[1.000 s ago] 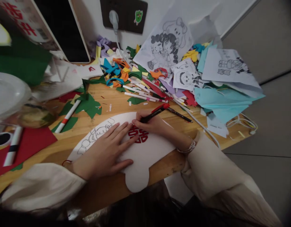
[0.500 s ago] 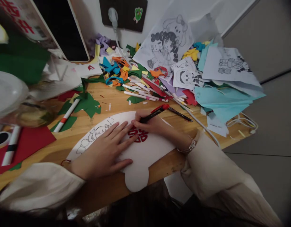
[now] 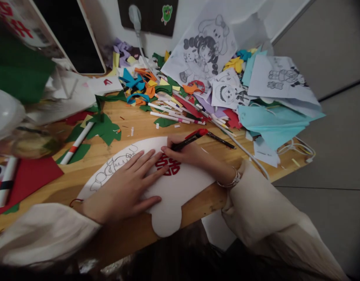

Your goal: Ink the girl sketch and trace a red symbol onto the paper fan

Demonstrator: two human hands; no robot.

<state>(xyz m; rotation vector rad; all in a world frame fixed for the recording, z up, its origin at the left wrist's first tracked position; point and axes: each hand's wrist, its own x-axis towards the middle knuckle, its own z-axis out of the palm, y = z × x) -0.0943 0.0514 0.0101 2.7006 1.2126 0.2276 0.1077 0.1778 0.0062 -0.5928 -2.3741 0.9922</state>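
A white fan-shaped card (image 3: pixel 191 183) with a rounded tab lies on the wooden table near its front edge. It bears a red character design (image 3: pixel 171 167) in the middle and a black line drawing (image 3: pixel 109 168) on its left. My left hand (image 3: pixel 127 183) rests flat on the card, fingers spread, covering part of both. My right hand (image 3: pixel 184 152) grips a black pen with a red end (image 3: pixel 191 138) and leans on the card's upper part. The pen's tip is hidden behind my fingers. A second black pen (image 3: pixel 222 139) lies just beyond my right hand.
Colourful paper scraps (image 3: pixel 139 86), several white markers (image 3: pixel 169 117) and printed drawings (image 3: pixel 206 50) crowd the back. A tablet-like dark screen (image 3: pixel 68 35) leans at the back left. Red paper (image 3: pixel 30 177) and a marker (image 3: pixel 77 143) lie left; a white cable (image 3: pixel 244 148) runs right.
The whole view has shifted slightly, so things appear a little further left. Both hands keep nearly the same places on the card, and the pen stays in my right hand.
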